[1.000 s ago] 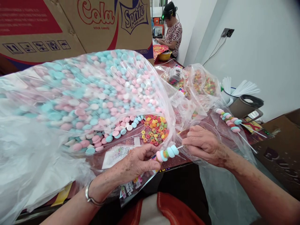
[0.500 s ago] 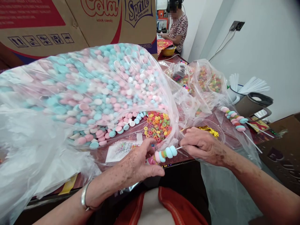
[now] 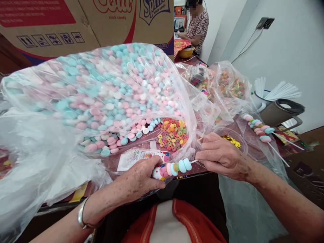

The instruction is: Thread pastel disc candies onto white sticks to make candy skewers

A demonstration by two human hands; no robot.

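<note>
My right hand pinches the white stick of a candy skewer near the table's front edge. Pink and blue marshmallow-like candies, with small gummy rings between, are threaded on it. At its far end, a printed plastic bag covers the leftmost candies. My left hand grips this bag between thumb and fingers. Behind the hands, a large clear bag holds loose pink, blue and white candies, with colourful gummy rings at its mouth. Printed wrappers lie flat beside my left hand.
Finished-looking candy skewers lie at the right, beside a grey mug and a bundle of white sticks. Gold twist ties sit behind my right hand. A cardboard box stands behind; another person sits farther back.
The printed bag, which hung below my left hand, now sits over the skewer's left end. My left fingers opened and shifted left along it. The right hand keeps its pinch on the stick.
</note>
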